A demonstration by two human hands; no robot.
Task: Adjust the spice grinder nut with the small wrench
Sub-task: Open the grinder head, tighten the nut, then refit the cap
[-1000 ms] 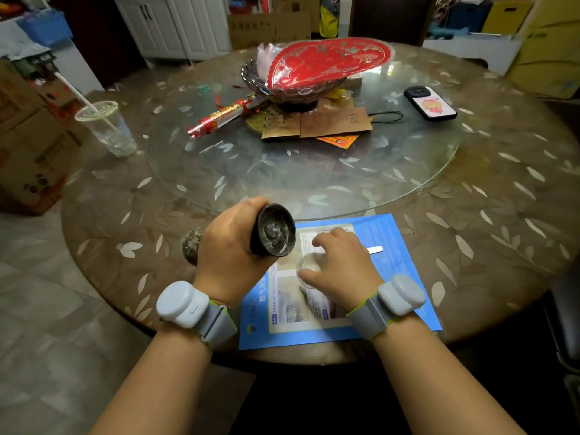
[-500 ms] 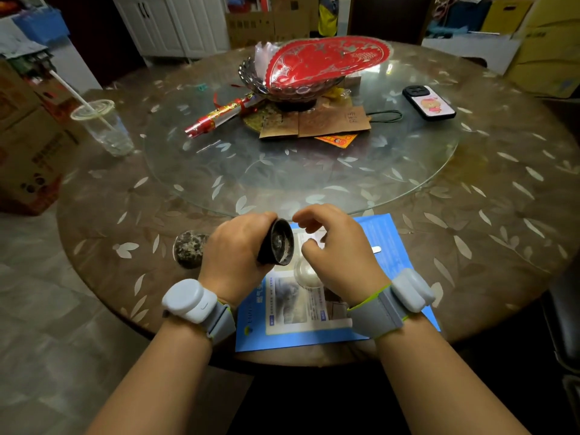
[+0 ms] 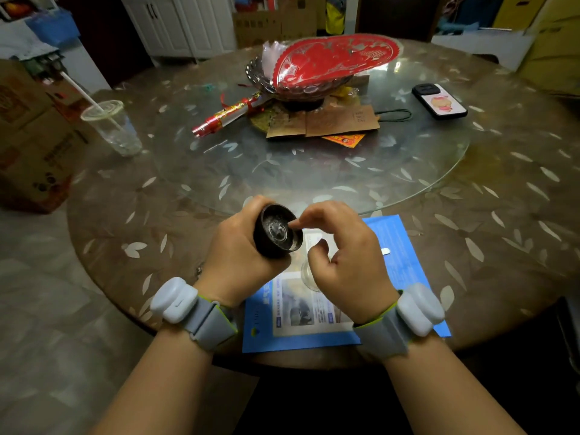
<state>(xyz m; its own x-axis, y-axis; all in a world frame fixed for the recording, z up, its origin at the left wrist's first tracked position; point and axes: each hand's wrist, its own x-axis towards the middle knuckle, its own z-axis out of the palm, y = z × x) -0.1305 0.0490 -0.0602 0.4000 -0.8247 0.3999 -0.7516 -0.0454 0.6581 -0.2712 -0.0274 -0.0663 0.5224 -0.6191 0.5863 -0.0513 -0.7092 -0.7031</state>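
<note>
A dark, round-bodied spice grinder (image 3: pixel 277 231) is gripped in the left hand (image 3: pixel 241 255), fingers curled around its barrel, and is held above the near edge of the table (image 3: pixel 502 246) with its open, cup-like end tilted up toward the camera. Inside the cup a pale, dusty residue and a small metal nut (image 3: pixel 277 230) at the centre are seen. The right hand (image 3: pixel 348 262) is held just beside the grinder, its fingers curled and a fingertip laid on the rim of the cup; whether anything is pinched there cannot be told. A slim metal piece (image 3: pixel 385 251), possibly the small wrench, lies on a glossy blue leaflet (image 3: pixel 408 271) under the hands. The tabletop is round, brown and leaf-patterned, and a clear glass turntable (image 3: pixel 314 171) rests on it. A ribbed glass bowl (image 3: pixel 298 86) and a phone (image 3: pixel 439 100) sit on the glass.
</note>
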